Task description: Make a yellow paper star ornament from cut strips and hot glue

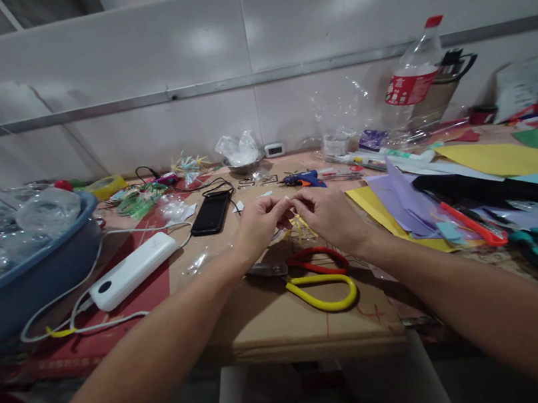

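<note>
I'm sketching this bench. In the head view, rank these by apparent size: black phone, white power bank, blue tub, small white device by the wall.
1. Blue tub, cut off by the frame
2. White power bank
3. Black phone
4. Small white device

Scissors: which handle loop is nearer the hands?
The red loop, closer to the left hand and right hand; the yellow loop lies nearer the cardboard's front edge.

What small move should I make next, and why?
I'd probably tilt both hands slightly to expose the fingertips: those of the left hand and right hand come together, and anything between them is too small to make out. Scissors lie just below, so I'd avoid lowering the wrists.
</note>
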Motion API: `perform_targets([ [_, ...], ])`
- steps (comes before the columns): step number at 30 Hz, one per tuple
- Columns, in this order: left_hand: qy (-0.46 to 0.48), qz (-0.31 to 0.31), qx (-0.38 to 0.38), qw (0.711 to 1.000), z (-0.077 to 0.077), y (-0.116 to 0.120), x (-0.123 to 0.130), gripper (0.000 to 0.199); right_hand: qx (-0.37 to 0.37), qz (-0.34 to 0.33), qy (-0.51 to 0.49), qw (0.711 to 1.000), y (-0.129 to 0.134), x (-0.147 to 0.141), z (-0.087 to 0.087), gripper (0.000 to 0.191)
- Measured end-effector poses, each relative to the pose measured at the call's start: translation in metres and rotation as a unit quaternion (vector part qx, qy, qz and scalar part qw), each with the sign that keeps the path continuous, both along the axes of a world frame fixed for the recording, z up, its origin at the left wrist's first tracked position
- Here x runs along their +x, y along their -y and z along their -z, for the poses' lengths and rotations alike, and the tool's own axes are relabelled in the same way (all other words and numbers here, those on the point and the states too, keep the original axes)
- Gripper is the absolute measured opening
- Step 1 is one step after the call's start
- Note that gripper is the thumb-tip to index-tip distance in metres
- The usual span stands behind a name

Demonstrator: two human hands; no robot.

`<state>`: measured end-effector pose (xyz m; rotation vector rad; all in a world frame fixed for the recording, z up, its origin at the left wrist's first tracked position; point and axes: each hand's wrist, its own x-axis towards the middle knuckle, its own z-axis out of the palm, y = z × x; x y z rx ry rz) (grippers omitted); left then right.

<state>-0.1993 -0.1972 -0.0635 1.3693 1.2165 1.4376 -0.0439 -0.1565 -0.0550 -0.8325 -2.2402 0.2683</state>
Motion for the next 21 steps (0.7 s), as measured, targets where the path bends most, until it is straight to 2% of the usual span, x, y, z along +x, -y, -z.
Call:
perform_targets([
  [8, -0.007, -0.005, 0.008, 1.000, -0.0043, 0.0026, 0.0012, 0.030, 0.000, 0.013, 0.023, 1.000, 0.0002, 0.0004, -0.0066, 0.024],
  [13, -0.011, 0.001, 0.014, 1.000, -0.0046, 0.0028, 0.0006, 0.030, -0.009, -0.007, 0.023, 1.000, 0.0020, 0.0002, -0.0090, 0.022],
  [21, -0.072, -0.013, 0.023, 0.997, -0.0006, 0.0021, -0.0010, 0.026, -0.003, 0.000, 0.022, 1.000, 0.0015, 0.0005, -0.0059, 0.019],
])
